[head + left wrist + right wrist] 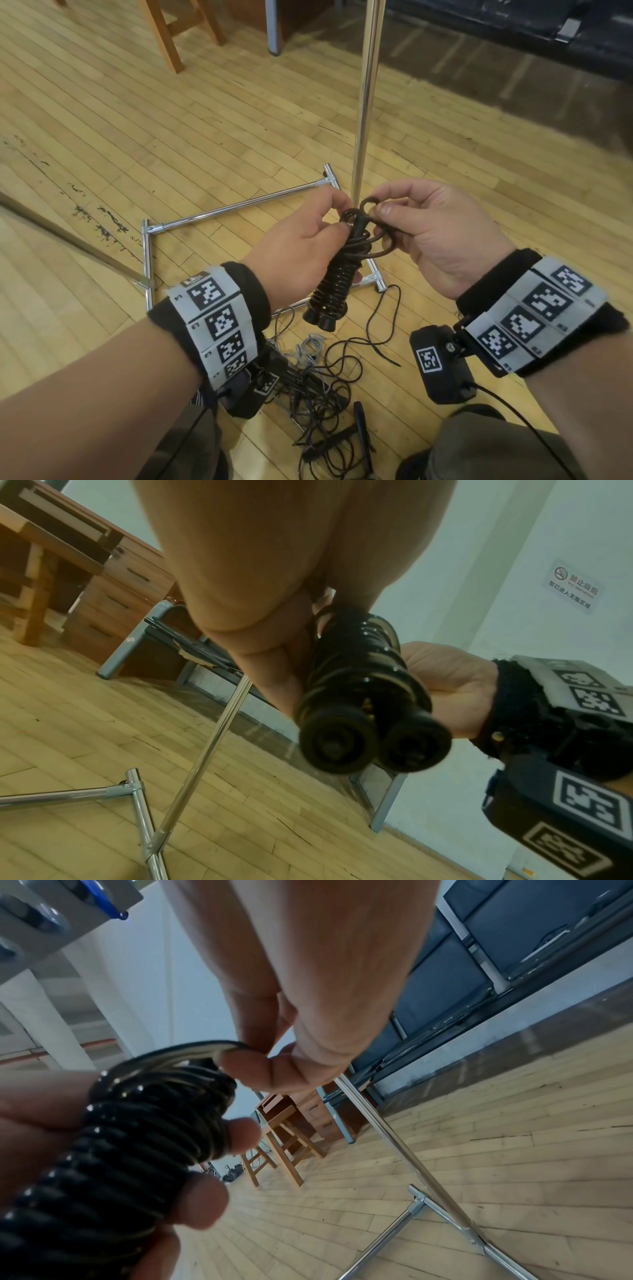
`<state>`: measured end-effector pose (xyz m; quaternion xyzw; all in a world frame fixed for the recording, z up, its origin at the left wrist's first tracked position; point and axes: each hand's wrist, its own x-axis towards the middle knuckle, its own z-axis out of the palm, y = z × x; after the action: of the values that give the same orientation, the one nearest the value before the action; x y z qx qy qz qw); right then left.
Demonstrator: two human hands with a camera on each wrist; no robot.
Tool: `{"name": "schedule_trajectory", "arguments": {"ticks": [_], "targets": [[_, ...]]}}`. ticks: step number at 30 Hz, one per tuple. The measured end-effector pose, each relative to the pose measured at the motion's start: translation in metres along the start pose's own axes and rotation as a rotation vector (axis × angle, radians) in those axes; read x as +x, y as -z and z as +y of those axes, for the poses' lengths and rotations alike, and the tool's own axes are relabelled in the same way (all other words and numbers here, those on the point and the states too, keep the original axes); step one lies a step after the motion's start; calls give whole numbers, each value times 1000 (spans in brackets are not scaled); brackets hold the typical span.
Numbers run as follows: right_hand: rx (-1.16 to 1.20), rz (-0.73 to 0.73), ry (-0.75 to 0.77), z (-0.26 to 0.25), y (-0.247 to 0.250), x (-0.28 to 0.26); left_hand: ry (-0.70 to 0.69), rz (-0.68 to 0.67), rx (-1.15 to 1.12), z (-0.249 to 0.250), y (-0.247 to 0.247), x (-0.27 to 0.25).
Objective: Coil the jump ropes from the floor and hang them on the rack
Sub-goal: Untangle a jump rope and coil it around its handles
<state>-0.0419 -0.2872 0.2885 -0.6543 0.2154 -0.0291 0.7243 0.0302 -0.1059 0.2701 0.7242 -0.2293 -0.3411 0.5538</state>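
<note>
A black jump rope [337, 274] is wound in tight turns round its two handles, whose round ends [373, 741] point down. My left hand [301, 240] grips the bundle near its top [143, 1123]. My right hand [428, 233] pinches a loose loop of the cord [371, 205] at the top of the bundle; the loop [192, 1049] shows between thumb and finger in the right wrist view. Behind my hands rises the chrome rack pole [364, 102], with its base frame [236, 207] on the floor.
More jump ropes [318, 373], black and grey, lie tangled on the wooden floor below my hands, with loose black handles [359, 425]. A wooden stool [178, 27] and desk drawers [126, 588] stand further off. Another metal bar [68, 236] lies at the left.
</note>
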Motion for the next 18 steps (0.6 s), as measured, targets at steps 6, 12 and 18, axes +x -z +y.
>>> {"name": "schedule_trajectory", "arguments": {"ticks": [6, 12, 18], "targets": [[-31, -103, -21, -2, 6, -1, -33, -46, 56, -1, -2, -3], [6, -146, -54, -2, 12, 0, -64, -96, 107, 6, -3, -6], [2, -67, -66, 6, 7, 3, -134, 55, 280, 0, -5, -3]]}}
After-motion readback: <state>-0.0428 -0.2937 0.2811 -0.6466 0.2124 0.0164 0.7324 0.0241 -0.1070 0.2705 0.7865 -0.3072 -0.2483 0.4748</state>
